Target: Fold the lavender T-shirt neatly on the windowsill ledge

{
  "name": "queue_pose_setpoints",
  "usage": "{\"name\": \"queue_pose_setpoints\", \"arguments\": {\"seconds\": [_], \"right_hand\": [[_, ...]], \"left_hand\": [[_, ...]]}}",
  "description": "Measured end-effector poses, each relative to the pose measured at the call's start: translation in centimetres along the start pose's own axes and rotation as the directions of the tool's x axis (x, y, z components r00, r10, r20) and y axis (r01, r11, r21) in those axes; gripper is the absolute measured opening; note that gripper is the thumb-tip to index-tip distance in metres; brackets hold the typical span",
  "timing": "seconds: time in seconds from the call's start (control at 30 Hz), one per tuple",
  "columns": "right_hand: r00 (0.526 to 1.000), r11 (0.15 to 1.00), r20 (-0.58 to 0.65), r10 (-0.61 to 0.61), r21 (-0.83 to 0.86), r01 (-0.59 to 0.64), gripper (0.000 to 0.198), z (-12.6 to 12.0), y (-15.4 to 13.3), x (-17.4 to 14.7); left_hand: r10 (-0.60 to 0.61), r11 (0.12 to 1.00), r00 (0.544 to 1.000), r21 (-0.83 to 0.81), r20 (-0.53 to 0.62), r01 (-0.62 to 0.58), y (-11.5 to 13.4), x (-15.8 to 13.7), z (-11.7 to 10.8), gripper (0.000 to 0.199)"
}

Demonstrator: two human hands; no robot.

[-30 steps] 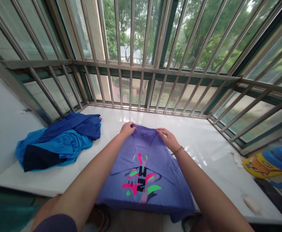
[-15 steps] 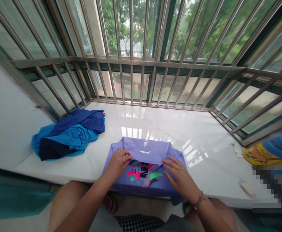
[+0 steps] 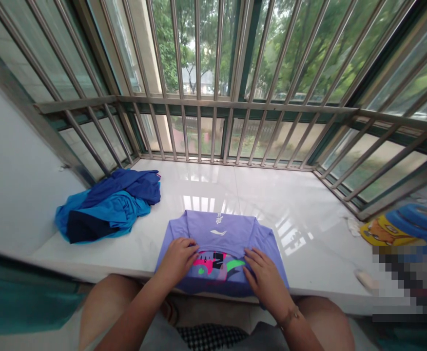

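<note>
A purple T-shirt point(image 3: 231, 229) lies folded on the white ledge in front of me, its upper part turned down toward me. White marks show on the fold, and a pink, green and black print shows below it. My left hand point(image 3: 179, 258) is at the left end of the folded edge, fingers drawn together on the cloth, apparently pinching it. At the right end, my right hand point(image 3: 266, 275) rests on the shirt with its fingers apart and thumb away from them. The shirt's front edge reaches the ledge's front.
Blue clothes point(image 3: 107, 207) lie heaped on the left of the ledge point(image 3: 272, 190). A yellow and blue container point(image 3: 392, 226) stands at the right, with a small pale object point(image 3: 367, 282) nearer me. Metal window bars point(image 3: 219, 131) enclose the back and sides.
The folded edge of the T-shirt has come slightly down toward me and lies flatter over the print. Both hands moved slightly with it, and the view shifted a little.
</note>
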State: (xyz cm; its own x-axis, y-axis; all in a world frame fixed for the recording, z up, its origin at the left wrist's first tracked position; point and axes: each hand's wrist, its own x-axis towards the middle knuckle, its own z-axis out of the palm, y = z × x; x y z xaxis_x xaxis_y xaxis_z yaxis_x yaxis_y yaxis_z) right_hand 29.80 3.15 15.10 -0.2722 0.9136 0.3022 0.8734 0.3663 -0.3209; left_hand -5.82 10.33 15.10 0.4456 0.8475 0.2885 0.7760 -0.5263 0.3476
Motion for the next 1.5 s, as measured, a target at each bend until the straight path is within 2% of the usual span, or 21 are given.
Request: {"name": "queue_pose_setpoints", "arguments": {"seconds": [0.13,0.27,0.37,0.5,0.6,0.8,1.03,1.13,1.27,1.5], "right_hand": [[0.998,0.999,-0.050,0.039,-0.011,-0.040,0.029,-0.3,-0.1,0.4],[0.996,0.997,-0.062,0.065,-0.029,-0.067,0.038,0.1,-1.4,3.6],[0.993,0.988,0.013,0.121,-0.100,-0.120,0.053,1.0,-2.3,7.3],[0.944,0.940,0.151,0.295,-0.223,-0.258,0.067,2.3,-1.2,10.9],[0.898,0.905,0.199,0.391,-0.259,-0.337,0.072,2.8,0.5,11.7],[0.887,0.907,0.237,0.396,-0.250,-0.339,0.076,2.9,1.9,12.5],[0.866,0.892,0.245,0.436,-0.249,-0.378,0.079,2.8,2.6,15.4],[0.858,0.879,0.226,0.461,-0.250,-0.407,0.078,2.7,3.3,16.1],[0.832,0.841,0.185,0.523,-0.268,-0.470,0.079,2.7,4.4,16.4],[0.826,0.834,0.177,0.535,-0.269,-0.482,0.082,3.0,4.8,16.4]], "left_hand": [[-0.006,1.000,1.000,-0.011,-0.013,0.006,0.3,0.2,-0.2,0.026],[-0.002,1.000,1.000,0.009,-0.022,0.002,1.3,3.4,0.3,0.037],[-0.023,0.998,0.999,0.064,0.041,0.020,2.1,7.1,1.0,0.046],[-0.201,0.970,0.967,0.172,0.159,0.173,2.1,10.6,2.2,0.061],[-0.288,0.948,0.939,0.198,0.188,0.251,1.1,11.1,3.2,0.070],[-0.281,0.953,0.944,0.167,0.175,0.252,-0.3,11.8,4.4,0.076],[-0.283,0.953,0.940,0.167,0.193,0.252,-1.4,14.8,4.3,0.078],[-0.352,0.930,0.923,0.173,0.157,0.325,-1.6,15.4,4.3,0.082],[-0.485,0.868,0.871,0.170,0.078,0.467,-1.5,15.6,4.3,0.098],[-0.491,0.865,0.864,0.181,0.114,0.468,-1.7,15.8,4.1,0.103]]}}
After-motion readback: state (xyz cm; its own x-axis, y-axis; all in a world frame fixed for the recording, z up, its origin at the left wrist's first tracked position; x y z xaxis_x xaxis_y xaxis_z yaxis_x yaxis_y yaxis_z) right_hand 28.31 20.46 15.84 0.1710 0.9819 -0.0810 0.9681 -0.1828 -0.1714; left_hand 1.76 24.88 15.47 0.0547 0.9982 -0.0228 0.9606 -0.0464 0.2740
